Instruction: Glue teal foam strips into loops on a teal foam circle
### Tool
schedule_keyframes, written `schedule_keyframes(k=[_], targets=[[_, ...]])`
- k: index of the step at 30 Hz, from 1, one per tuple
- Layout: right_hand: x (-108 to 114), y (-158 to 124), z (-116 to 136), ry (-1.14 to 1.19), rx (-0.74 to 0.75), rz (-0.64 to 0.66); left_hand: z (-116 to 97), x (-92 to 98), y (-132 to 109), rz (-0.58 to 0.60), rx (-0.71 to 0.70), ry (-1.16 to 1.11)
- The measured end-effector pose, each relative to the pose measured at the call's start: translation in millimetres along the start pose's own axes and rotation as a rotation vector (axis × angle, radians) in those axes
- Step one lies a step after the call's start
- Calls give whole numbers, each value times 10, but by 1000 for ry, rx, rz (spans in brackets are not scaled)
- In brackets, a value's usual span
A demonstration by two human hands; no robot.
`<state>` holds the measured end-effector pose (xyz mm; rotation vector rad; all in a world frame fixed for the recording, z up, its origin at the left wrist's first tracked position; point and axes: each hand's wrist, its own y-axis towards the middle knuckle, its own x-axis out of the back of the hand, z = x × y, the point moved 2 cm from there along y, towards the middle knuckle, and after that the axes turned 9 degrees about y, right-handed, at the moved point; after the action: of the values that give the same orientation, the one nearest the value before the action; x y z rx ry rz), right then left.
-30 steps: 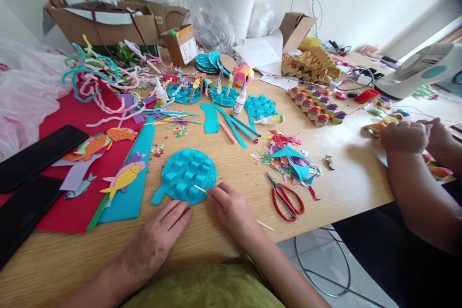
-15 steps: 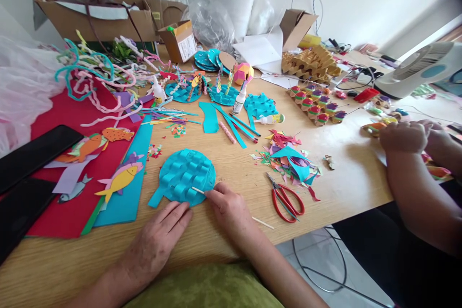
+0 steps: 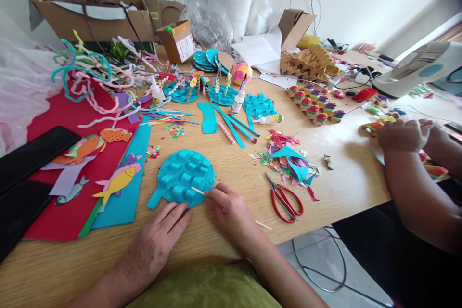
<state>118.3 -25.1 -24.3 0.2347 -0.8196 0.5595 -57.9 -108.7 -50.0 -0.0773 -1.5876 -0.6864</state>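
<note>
A round turquoise paper disc [image 3: 180, 178] with rows of raised paper loops lies on the table in front of me, a strip sticking out at its lower left. My left hand [image 3: 162, 231] lies at the near edge, its outstretched fingertips touching the rim. Between the thumb and fingers of my right hand [image 3: 231, 209] is a thin pale stick [image 3: 198, 190], its far end over the loops on the disc's right side. Another pale stick [image 3: 263, 224] rests on the table, partly behind my right forearm. Red-handled scissors [image 3: 286, 200] lie further right.
Paper scraps [image 3: 292, 156] are heaped beyond the scissors. Paper fish [image 3: 121, 184] lie on coloured sheets at left. A glue bottle [image 3: 238, 101] stands among other turquoise discs [image 3: 260, 105]. Another person's hands [image 3: 404, 134] and an egg tray [image 3: 314, 106] are at right.
</note>
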Motion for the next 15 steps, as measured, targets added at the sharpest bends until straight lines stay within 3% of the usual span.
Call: schedule_keyframes(k=[4,15], targets=[[90,30,-29,4,-30,-70,1,-2,3,-8,-43,26],[66,181,-62,-179,-144,54,-19,-77,-59,-2,81,-120]])
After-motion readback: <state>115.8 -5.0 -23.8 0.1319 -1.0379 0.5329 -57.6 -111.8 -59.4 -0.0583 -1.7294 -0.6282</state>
